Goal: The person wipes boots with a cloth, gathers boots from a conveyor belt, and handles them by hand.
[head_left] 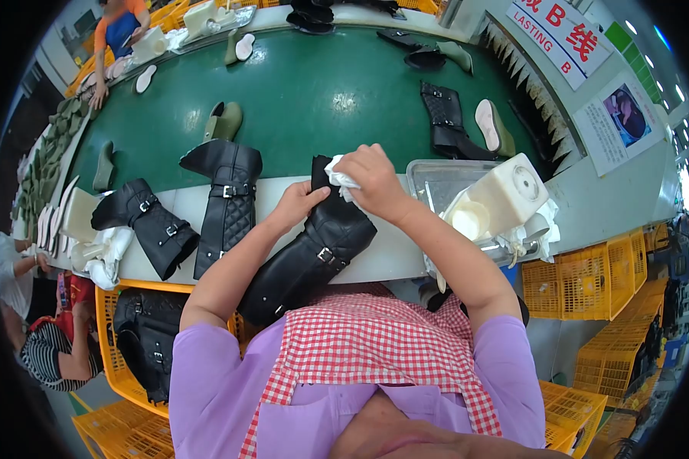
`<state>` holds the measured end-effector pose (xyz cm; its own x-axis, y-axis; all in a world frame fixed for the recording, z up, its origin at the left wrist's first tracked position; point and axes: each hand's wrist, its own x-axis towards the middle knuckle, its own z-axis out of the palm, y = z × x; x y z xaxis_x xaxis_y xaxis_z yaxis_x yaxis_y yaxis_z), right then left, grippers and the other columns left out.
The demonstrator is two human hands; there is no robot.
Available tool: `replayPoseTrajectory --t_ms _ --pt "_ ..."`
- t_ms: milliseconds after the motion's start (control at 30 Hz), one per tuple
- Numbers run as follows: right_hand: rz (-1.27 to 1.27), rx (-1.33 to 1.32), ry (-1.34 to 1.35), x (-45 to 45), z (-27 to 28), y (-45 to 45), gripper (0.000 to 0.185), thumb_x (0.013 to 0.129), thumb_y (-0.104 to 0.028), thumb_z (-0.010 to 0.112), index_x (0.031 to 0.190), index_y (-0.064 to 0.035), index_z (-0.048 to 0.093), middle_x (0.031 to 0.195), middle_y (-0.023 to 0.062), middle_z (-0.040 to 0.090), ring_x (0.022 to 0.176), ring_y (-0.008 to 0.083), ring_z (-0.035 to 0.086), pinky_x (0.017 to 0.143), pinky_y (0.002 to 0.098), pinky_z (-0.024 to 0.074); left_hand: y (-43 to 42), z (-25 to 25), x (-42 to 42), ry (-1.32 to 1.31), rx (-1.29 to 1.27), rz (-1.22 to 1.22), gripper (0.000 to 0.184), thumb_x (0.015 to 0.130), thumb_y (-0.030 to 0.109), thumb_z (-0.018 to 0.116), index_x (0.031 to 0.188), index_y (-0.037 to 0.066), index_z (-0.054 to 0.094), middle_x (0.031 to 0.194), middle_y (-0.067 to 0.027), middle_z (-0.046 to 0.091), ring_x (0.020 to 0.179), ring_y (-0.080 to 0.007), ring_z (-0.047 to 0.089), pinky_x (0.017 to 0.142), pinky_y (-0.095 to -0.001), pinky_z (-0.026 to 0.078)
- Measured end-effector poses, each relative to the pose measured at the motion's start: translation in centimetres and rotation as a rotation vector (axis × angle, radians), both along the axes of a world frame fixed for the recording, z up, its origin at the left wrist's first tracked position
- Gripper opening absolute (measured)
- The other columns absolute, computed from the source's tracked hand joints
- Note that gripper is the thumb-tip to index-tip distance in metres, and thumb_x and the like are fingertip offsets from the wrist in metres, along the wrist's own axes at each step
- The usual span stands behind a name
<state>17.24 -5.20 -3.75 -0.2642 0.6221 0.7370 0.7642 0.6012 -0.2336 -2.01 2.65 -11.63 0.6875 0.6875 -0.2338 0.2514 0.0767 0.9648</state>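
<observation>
Left hand (300, 205) pinched the black boot (318, 249) at its far end; right hand (373, 180) pinched white cloth (340, 174) against it. Boot lay slanted over the table (398, 258) edge, shaft overhanging: a loose left grip could let it slip. A wide right swing could tip the cup (468, 222).

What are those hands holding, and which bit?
The left hand holds a black boot by its foot end; the right hand holds a bunched white cloth, exact part unclear.
</observation>
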Motion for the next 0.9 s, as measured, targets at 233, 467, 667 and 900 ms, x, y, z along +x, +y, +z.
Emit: replayPoseTrajectory --t_ms 233,467,667,900 --pt "0.058 -0.013 -0.065 0.4 -2.0 1.5 0.028 0.059 0.002 0.063 0.086 -0.0048 0.061 0.087 0.009 0.06 0.084 0.0285 0.054 0.076 0.0398 0.0394 -0.5 0.0 0.3 -0.049 0.032 -0.076 0.028 0.094 0.03 0.061 0.097 0.002 0.067 0.084 0.0035 0.063 0.076 -0.0047 0.054 0.068 -0.0236 0.045" --pt "-0.001 -0.209 -0.074 3.0 -3.9 0.9 0.023 0.066 -0.004 0.067 0.088 -0.0094 0.067 0.087 0.0054 0.064 0.087 0.0255 0.056 0.079 0.0396 0.0395 0.3 0.8 0.5 -0.089 0.049 -0.021 0.028 0.094 0.027 0.062 0.103 0.001 0.067 0.088 0.0027 0.064 0.078 -0.0058 0.055 0.073 -0.0244 0.045" --pt "-0.448 -0.715 0.319 5.3 -2.4 -1.6 0.025 0.077 -0.019 0.069 0.101 -0.0113 0.067 0.097 0.0111 0.067 0.099 0.0302 0.06 0.086 0.0418 0.0467 2.4 3.1 -0.2 -0.13 -0.026 0.14 0.028 0.09 0.035 0.066 0.092 0.007 0.065 0.076 0.0035 0.062 0.063 -0.005 0.05 0.057 -0.0216 0.038" --pt "-0.513 -0.564 -0.182 7.2 -7.0 -4.7 0.032 0.08 -0.018 0.066 0.108 -0.0032 0.062 0.112 0.0181 0.063 0.101 0.0372 0.06 0.087 0.0437 0.047 4.6 0.2 -2.4 0.128 -0.195 0.29 0.031 0.09 0.041 0.064 0.082 0.011 0.061 0.064 0.0063 0.044 0.056 -0.0069 0.042 0.055 -0.024 0.037"
